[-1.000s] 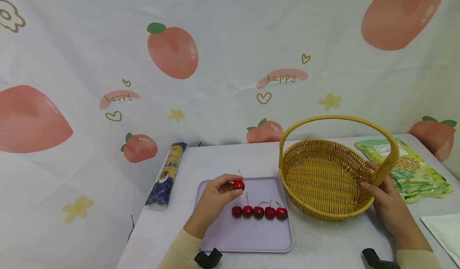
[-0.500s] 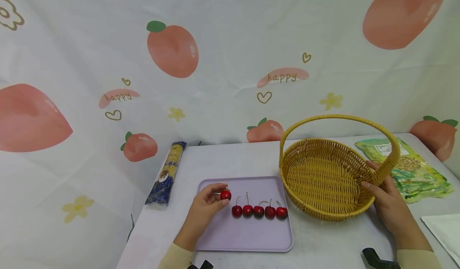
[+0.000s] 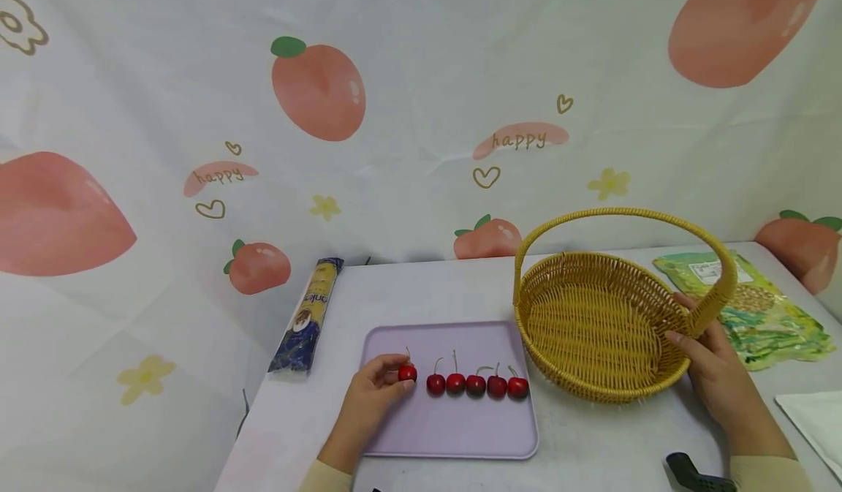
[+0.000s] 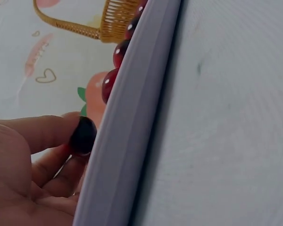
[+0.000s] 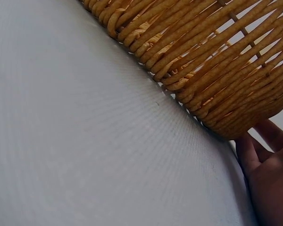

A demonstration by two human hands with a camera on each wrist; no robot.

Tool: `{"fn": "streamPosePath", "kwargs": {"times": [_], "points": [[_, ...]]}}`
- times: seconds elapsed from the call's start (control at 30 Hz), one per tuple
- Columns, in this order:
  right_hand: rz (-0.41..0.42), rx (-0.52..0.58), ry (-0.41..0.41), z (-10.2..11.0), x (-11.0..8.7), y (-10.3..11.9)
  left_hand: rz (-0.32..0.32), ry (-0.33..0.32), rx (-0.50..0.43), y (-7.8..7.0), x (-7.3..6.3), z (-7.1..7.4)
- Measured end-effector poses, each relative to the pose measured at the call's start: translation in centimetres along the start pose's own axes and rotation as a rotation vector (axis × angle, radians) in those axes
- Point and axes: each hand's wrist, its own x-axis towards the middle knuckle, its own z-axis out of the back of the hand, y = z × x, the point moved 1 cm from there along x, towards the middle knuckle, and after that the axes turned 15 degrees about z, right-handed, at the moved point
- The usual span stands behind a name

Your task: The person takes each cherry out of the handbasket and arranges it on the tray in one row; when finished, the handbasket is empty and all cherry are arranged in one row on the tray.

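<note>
Between thumb and fingers my left hand [image 3: 373, 397] pinches a cherry [image 3: 407, 372], stem pointing up, low over the left part of a lilac tray [image 3: 454, 433]. In the left wrist view the held cherry [image 4: 83, 136] shows dark right behind the tray's rim [image 4: 118, 141]. To its right several cherries [image 3: 476, 385] sit in a row on the tray, stems up. My right hand [image 3: 713, 375] grips the right side of a yellow wicker basket [image 3: 592, 331], thumb over the rim by the handle's foot. The basket's inside holds nothing. From the right wrist view, fingers [image 5: 247, 153] press the basket's outer wall.
A blue and yellow packet [image 3: 308, 316] lies left of the tray. Behind my right hand is a green and yellow bag [image 3: 750, 302]. A white sheet [image 3: 816, 422] lies at the right edge. A fruit-printed curtain [image 3: 395, 112] hangs behind the table.
My left hand has moved left and down with the cherry, from above the row to the tray's left part, level with the row. The right hand and basket have stayed put.
</note>
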Motion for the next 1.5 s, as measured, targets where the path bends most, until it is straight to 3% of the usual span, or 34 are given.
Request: {"fn": "streamPosePath", "kwargs": {"times": [1.17, 1.5], "points": [[0.010, 0.048, -0.004, 0.0, -0.1, 0.1, -0.157, -0.070, 0.241, 0.6, -0.2, -0.9], [0.001, -0.004, -0.020, -0.1, 0.0, 0.0, -0.154, -0.080, 0.256, 0.3, -0.2, -1.1]]}}
